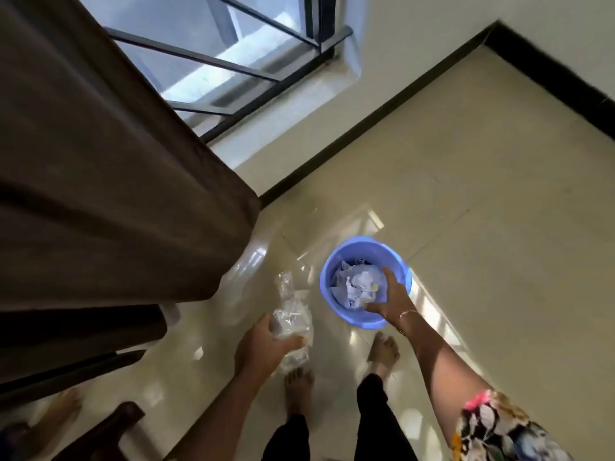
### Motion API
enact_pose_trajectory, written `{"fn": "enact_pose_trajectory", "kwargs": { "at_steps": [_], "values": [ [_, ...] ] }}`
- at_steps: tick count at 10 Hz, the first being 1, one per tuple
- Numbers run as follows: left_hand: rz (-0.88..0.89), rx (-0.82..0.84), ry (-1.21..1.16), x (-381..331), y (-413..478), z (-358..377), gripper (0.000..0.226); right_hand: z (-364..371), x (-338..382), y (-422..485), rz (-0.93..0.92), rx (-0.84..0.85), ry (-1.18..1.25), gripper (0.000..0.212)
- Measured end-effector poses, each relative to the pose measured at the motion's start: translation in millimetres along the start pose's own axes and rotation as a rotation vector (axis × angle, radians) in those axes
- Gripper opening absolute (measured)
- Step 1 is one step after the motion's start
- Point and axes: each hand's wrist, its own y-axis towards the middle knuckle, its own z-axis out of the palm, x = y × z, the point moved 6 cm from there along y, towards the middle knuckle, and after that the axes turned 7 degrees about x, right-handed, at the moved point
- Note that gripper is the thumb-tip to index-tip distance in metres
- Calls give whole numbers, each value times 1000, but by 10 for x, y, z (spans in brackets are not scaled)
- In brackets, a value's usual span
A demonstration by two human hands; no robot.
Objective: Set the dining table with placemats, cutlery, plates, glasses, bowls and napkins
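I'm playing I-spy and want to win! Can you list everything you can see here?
floor: one, shiny beige tiles, with black skirting along the wall
bin: one, blue, on the floor
crumpled paper: several pieces, white, inside the bin
plastic wrapper: one, clear, held left of the bin
curtain: one, brown, left side
window: one, dark bars, top
bracelet: one, gold, right wrist
feet: two, bare, bottom centre
left hand: one, grips the plastic wrapper
right hand: one, on the crumpled paper
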Motion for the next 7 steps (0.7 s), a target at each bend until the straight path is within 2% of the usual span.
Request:
{"fn": "enact_pose_trajectory", "kwargs": {
  "at_steps": [2, 3, 5, 6, 7],
  "values": [
    [-28, 21, -31, -288, 152, 370, 51, -264, -336, -77, 31, -18, -115, 79],
    [-31, 99, -47, -472, 296, 682, 66, -387, -572, -96, 59, -20, -126, 76],
    [-20, 188, -12, -857, 624, 1181, 58, -569, -861, 25, 96, -46, -112, 73],
    [-19, 259, -95, -971, 855, 1379, 87, -611, -899, 123, 75, -35, -147, 73],
    [67, 205, -36, -1065, 929, 1350, 91, -648, -839, 176, 31, -48, -179, 72]
  ]
}}
